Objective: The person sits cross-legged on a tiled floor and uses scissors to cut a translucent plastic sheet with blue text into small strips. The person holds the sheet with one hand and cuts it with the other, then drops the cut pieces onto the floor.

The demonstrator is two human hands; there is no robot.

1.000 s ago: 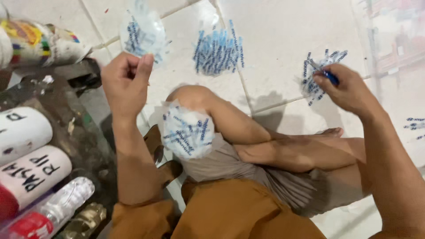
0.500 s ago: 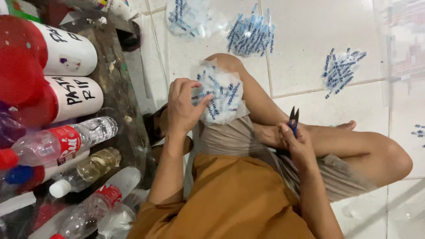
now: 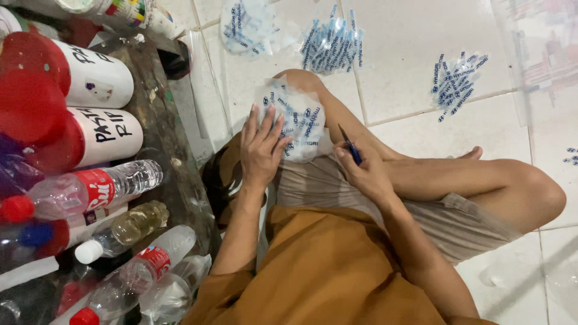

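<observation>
The person sits on the white tile floor (image 3: 421, 36) with legs crossed. A clear plastic sheet with blue marks (image 3: 295, 120) lies on the bent knee. The left hand (image 3: 263, 147) rests flat and open on it, holding it down. The right hand (image 3: 361, 174) is closed around small blue scissors (image 3: 350, 146), just beside the sheet. It looks like cutting time: the blades need to meet the sheet's edge. Cut pieces (image 3: 454, 81) lie near the floor's far edge.
</observation>
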